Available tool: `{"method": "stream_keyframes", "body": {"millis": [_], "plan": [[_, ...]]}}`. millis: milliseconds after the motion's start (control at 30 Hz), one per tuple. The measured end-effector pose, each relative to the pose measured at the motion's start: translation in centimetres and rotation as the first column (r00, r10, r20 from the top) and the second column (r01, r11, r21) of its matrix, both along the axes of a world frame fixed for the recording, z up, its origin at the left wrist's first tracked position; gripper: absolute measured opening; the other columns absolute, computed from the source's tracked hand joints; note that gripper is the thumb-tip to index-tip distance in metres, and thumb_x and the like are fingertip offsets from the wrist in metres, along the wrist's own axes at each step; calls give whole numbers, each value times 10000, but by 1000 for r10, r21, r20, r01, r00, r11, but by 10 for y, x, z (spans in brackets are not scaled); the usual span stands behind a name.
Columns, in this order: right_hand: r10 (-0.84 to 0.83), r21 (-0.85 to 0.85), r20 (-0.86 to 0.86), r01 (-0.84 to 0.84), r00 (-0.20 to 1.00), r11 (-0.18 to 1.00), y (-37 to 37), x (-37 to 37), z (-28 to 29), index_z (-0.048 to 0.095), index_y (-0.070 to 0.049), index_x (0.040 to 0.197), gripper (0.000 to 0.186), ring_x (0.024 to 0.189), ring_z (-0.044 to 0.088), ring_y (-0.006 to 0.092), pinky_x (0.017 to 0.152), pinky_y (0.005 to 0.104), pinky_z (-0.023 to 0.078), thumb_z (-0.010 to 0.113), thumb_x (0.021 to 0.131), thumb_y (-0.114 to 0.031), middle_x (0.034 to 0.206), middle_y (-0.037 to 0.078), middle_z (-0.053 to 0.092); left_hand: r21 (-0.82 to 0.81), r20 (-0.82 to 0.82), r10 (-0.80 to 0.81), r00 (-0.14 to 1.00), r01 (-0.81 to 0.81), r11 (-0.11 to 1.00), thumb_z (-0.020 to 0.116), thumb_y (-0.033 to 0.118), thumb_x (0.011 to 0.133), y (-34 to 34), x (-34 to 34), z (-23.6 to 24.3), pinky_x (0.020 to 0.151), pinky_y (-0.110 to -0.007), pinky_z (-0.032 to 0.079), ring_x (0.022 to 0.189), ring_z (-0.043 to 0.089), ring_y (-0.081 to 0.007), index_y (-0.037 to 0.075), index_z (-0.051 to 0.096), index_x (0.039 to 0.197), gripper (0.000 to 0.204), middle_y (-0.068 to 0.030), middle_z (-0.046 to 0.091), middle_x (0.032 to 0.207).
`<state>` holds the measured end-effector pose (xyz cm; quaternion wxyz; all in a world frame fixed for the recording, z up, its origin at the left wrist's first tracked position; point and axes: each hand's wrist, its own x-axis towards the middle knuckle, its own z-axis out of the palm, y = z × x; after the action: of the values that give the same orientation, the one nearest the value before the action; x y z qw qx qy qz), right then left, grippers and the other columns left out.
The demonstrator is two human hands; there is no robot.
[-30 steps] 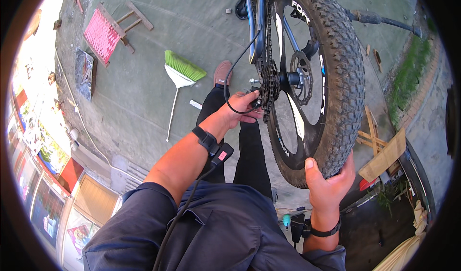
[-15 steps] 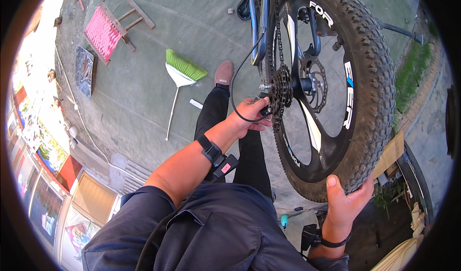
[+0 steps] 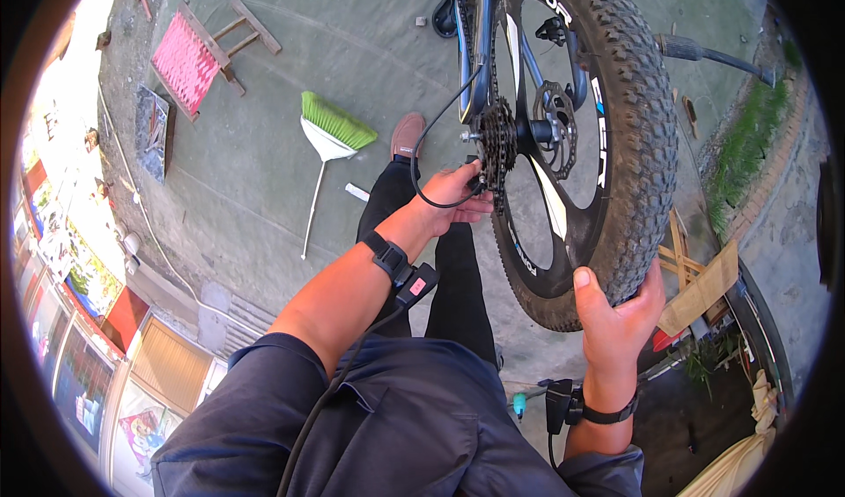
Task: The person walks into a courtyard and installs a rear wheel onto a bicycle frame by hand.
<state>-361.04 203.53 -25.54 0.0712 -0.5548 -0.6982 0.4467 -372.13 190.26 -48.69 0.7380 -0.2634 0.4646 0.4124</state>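
A bicycle's rear wheel, with a knobby black tyre (image 3: 647, 136) and broad black-and-white spokes, stands in front of me. My right hand (image 3: 620, 316) clasps the tyre's near edge, thumb on one side and fingers round the other. My left hand (image 3: 453, 199) is closed on the rear derailleur (image 3: 478, 176), below the cassette (image 3: 500, 149); its fingers partly hide the part. A black cable (image 3: 417, 167) loops past that hand. The chain (image 3: 494, 79) runs from the cassette along the blue frame (image 3: 481, 48). A brake disc (image 3: 559, 132) shows through the spokes.
A green broom (image 3: 339, 123) lies left of my shoe (image 3: 407, 136). Farther left are a pink-seated wooden stool (image 3: 189, 61) and a shallow tray (image 3: 152, 133). A handlebar grip (image 3: 682, 47) juts out beyond the tyre. Wooden boards (image 3: 701, 290) lie at the right.
The wheel and frame have shifted left and leaned slightly, with my right hand moving along on the tyre. My left hand has moved slightly left, still at the derailleur.
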Motion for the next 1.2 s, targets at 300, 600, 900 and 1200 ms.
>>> {"method": "stream_keyframes", "body": {"millis": [300, 600, 900, 1200], "plan": [[68, 39, 43, -70, 997, 997, 6, -4, 1, 599, -10, 1003, 404, 802, 577, 255, 770, 344, 470, 745, 637, -99, 906, 95, 593, 2, -79, 37, 996, -37, 999, 513, 409, 972, 4, -2, -20, 621, -319, 515, 805, 682, -210, 59, 581, 1053, 365, -86, 679, 923], [89, 50, 53, -92, 995, 995, 2, 0, 1, 591, -13, 1032, 437, 819, 594, 261, 779, 355, 480, 752, 639, -117, 926, 104, 613, 61, -106, 183, 977, -177, 982, 546, 413, 972, 0, 9, -39, 667, -314, 534, 815, 662, -205, 33, 493, 1185, 438, -114, 656, 976], [10, 22, 29, -10, 1000, 1000, -9, 10, 1, 571, 1, 1091, 505, 845, 585, 229, 810, 339, 478, 773, 642, -110, 960, 108, 618, 60, -62, 54, 997, -50, 997, 583, 423, 952, -11, -9, -11, 886, -408, 512, 1094, 594, -299, 50, 308, 1428, 665, -174, 449, 1346], [28, 65, 122, -36, 992, 997, -24, 26, 2, 500, 22, 1262, 740, 1006, 593, 257, 910, 367, 463, 856, 662, -224, 1121, 149, 613, -57, -192, -165, 967, 157, 986, 562, 326, 970, -54, -52, 16, 900, -405, 506, 1094, 620, -301, 19, 221, 1486, 691, -185, 554, 1272]]}}
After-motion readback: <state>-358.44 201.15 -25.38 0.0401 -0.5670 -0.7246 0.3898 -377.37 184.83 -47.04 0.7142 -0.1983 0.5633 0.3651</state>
